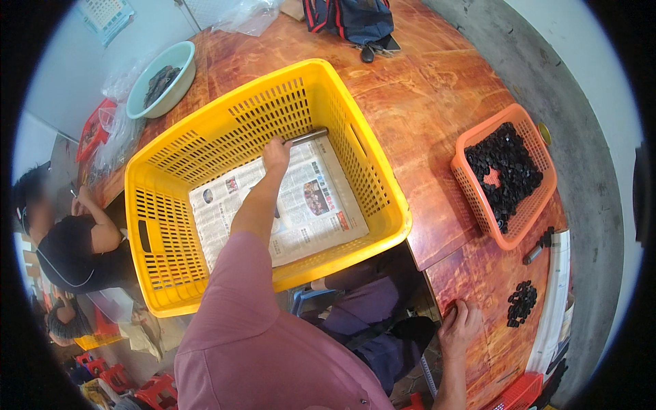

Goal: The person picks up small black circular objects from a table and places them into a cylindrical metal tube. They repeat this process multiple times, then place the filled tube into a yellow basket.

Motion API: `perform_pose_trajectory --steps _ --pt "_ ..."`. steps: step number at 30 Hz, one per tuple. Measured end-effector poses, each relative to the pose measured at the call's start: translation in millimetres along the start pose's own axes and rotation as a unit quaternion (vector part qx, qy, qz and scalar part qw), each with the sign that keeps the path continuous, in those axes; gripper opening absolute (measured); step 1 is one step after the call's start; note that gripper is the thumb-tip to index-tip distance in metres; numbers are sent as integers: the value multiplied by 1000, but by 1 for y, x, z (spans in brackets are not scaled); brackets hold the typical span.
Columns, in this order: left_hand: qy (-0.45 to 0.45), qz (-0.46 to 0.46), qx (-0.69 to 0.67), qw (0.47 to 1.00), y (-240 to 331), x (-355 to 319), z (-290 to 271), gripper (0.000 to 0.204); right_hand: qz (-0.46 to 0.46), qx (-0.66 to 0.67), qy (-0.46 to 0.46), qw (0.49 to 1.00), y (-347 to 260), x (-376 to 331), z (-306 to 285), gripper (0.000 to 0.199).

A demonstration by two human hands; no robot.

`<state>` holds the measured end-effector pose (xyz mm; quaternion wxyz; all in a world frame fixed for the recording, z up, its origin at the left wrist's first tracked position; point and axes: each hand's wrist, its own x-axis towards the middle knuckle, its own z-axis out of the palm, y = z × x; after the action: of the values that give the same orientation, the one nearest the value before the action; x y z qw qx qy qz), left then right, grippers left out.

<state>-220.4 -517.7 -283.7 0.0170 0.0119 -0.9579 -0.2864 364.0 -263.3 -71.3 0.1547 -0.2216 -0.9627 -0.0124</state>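
At a wooden table (420, 130), the outstretched left hand (276, 156) is gripping a metal rod (311, 136) inside a yellow basket (369, 133); the curled right hand (460, 329) is resting, grip unclear.

I'm getting a bright, evenly lit view, though I can't tell where the light is coming from. The table (424, 96) is giving off a soft sheen, and the metal rod (311, 135) in the left hand (276, 156) is glinting faintly. Shadow is pooling under the table's edge. The newspaper (295, 212) is staying fairly crisp, while a co-worker's head (35, 201) is blurring. Fisheye distortion is bowing the white strip (551, 307); black is swallowing the corners.
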Motion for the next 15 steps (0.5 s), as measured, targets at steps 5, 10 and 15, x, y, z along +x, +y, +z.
perform_pose_trajectory --steps 5,10,15 --pt "5 3 -5 1000 4 -3 -4 40 2 8 5 1000 -4 4 -3 22" --pt "-4 53 15 998 5 -7 -9 36 1 0 5 1000 -6 7 -5 22" --pt "0 104 53 993 8 -14 -14 38 -1 -2 7 1000 -2 4 -1 21"
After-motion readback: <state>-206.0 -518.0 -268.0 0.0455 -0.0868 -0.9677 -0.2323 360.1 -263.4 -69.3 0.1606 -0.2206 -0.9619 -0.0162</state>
